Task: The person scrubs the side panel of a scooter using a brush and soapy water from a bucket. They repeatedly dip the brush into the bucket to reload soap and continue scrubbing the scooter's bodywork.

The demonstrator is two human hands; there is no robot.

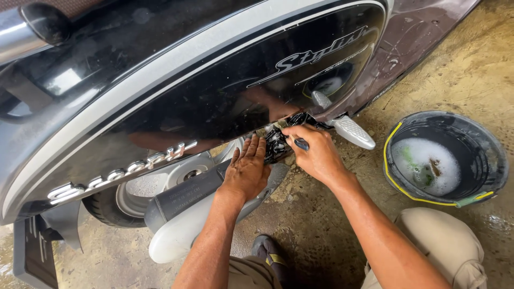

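Frame centre: left hand (247,170) flat, open, on muffler (187,206). Right hand (315,155) closed around brush (301,143) under scooter panel (214,80). Risk: wet grip slips, knuckles strike footpeg (350,130).

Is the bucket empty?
No, the black bucket on the concrete floor holds soapy, foamy water with something green in it.

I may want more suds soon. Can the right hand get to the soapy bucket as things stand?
Probably yes: the bucket stands open on the floor beside the right hand, nothing between them, though that hand grips a small dark tool.
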